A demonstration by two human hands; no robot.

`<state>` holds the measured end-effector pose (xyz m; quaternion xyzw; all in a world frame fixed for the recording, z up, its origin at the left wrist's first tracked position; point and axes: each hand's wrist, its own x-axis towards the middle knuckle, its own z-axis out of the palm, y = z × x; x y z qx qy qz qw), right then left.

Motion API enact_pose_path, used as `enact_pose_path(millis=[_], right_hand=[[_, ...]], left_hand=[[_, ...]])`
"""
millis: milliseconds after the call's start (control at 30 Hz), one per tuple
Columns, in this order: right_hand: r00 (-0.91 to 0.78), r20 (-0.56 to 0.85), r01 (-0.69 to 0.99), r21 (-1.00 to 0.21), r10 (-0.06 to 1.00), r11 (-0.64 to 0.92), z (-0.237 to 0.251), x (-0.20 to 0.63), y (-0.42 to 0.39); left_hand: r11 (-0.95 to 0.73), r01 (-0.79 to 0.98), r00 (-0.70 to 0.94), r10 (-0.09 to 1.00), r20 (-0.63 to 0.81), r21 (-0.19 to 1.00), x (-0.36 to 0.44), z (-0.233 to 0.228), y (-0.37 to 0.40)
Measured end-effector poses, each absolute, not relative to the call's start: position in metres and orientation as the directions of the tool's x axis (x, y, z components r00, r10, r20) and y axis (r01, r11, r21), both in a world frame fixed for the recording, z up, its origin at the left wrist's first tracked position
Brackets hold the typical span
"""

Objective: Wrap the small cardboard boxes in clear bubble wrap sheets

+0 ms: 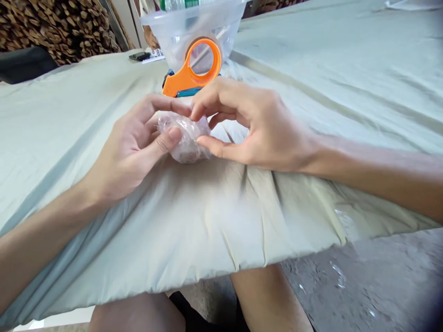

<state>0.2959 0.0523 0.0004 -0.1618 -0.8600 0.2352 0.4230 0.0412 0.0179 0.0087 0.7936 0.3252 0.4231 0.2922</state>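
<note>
A small bundle wrapped in clear bubble wrap [190, 145] is held between both hands near the front of the cloth-covered table. My left hand [138, 143] grips its left side, thumb on the near face and fingers over the far top. From the right, my right hand [249, 124] pinches the wrap, with forefinger on top and thumb at the right edge. What lies inside the wrap cannot be made out. Just beyond the hands stands an orange tape dispenser [176, 84] with a roll of tape on it.
Behind the dispenser is a translucent plastic bin [166, 39] with green-labelled bottles in it. A blue tool [189, 92] lies by the dispenser. A dark phone [140, 56] rests at the far left. The wrinkled pale green tablecloth [214, 230] hangs over the near edge.
</note>
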Motion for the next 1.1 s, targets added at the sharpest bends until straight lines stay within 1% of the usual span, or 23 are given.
enact_pose_path(millis=[67, 133, 233, 300, 333, 400, 433, 500, 533, 567, 600, 633, 667, 700, 733, 800, 867, 900, 967, 1067, 1100], right_hand=[[-0.580, 0.691, 0.055, -0.494, 0.431, 0.868, -0.002, 0.296, 0.051], [-0.578, 0.714, 0.049, -0.452, 0.394, 0.891, -0.004, 0.298, 0.052], [-0.610, 0.733, 0.079, -0.321, 0.301, 0.944, -0.001, 0.302, 0.055], [-0.645, 0.715, 0.112, -0.261, 0.270, 0.959, 0.006, 0.304, 0.055], [-0.653, 0.706, 0.129, -0.253, 0.274, 0.959, 0.010, 0.306, 0.053], [-0.638, 0.696, 0.195, -0.267, 0.329, 0.944, 0.022, 0.312, 0.044], [-0.619, 0.705, 0.238, -0.253, 0.347, 0.938, 0.028, 0.316, 0.035], [-0.562, 0.720, 0.383, -0.209, 0.407, 0.900, 0.035, 0.329, 0.012], [-0.609, 0.722, 0.396, -0.082, 0.328, 0.915, 0.035, 0.338, -0.003], [-0.648, 0.694, 0.420, -0.018, 0.314, 0.907, 0.033, 0.348, -0.020], [-0.749, 0.561, 0.451, 0.040, 0.353, 0.892, 0.029, 0.358, -0.038], [-0.734, 0.537, 0.533, 0.075, 0.416, 0.843, 0.022, 0.369, -0.056], [-0.718, 0.544, 0.569, 0.098, 0.435, 0.817, 0.014, 0.379, -0.074], [-0.716, 0.585, 0.535, 0.109, 0.381, 0.838, 0.004, 0.389, -0.090], [-0.702, 0.601, 0.549, 0.116, 0.381, 0.828, -0.007, 0.398, -0.104], [-0.625, 0.621, 0.676, 0.127, 0.473, 0.726, -0.029, 0.414, -0.123], [-0.586, 0.613, 0.744, 0.147, 0.531, 0.652, -0.047, 0.425, -0.131], [-0.572, 0.617, 0.763, 0.160, 0.540, 0.626, -0.054, 0.429, -0.132], [-0.569, 0.638, 0.765, 0.178, 0.519, 0.619, -0.060, 0.434, -0.131], [-0.605, 0.648, 0.724, 0.206, 0.463, 0.658, -0.054, 0.435, -0.127], [-0.618, 0.645, 0.710, 0.211, 0.450, 0.672, -0.050, 0.434, -0.126]], left_hand=[[-0.640, 0.281, 0.428, 0.750, 0.504, 0.715, 0.043, 0.008, 0.015], [-0.686, 0.311, 0.411, 0.721, 0.557, 0.658, 0.046, 0.009, 0.009], [-0.772, 0.391, 0.394, 0.632, 0.667, 0.501, 0.050, 0.009, 0.002], [-0.795, 0.437, 0.411, 0.592, 0.693, 0.420, 0.051, 0.009, 0.000], [-0.807, 0.446, 0.431, 0.573, 0.697, 0.388, 0.051, 0.009, -0.001], [-0.831, 0.463, 0.471, 0.525, 0.709, 0.308, 0.052, 0.009, -0.003], [-0.840, 0.473, 0.487, 0.499, 0.717, 0.264, 0.053, 0.009, -0.004], [-0.841, 0.502, 0.509, 0.475, 0.718, 0.200, 0.055, 0.009, -0.007], [-0.834, 0.518, 0.509, 0.479, 0.715, 0.190, 0.056, 0.009, -0.009], [-0.823, 0.533, 0.500, 0.494, 0.711, 0.196, 0.057, 0.009, -0.010], [-0.810, 0.547, 0.479, 0.509, 0.715, 0.210, 0.059, 0.009, -0.012], [-0.795, 0.561, 0.450, 0.528, 0.720, 0.232, 0.060, 0.008, -0.013], [-0.779, 0.569, 0.417, 0.550, 0.724, 0.264, 0.061, 0.008, -0.013], [-0.761, 0.573, 0.384, 0.577, 0.720, 0.304, 0.062, 0.007, -0.013], [-0.747, 0.570, 0.364, 0.603, 0.710, 0.342, 0.062, 0.006, -0.013], [-0.735, 0.561, 0.356, 0.630, 0.690, 0.381, 0.063, 0.003, -0.012], [-0.733, 0.552, 0.362, 0.639, 0.678, 0.397, 0.063, 0.002, -0.012], [-0.735, 0.549, 0.362, 0.639, 0.679, 0.399, 0.063, 0.002, -0.013], [-0.725, 0.574, 0.362, 0.642, 0.676, 0.382, 0.064, 0.003, -0.014], [-0.711, 0.635, 0.385, 0.631, 0.674, 0.303, 0.066, 0.005, -0.017], [-0.714, 0.633, 0.391, 0.628, 0.673, 0.300, 0.066, 0.006, -0.017]])
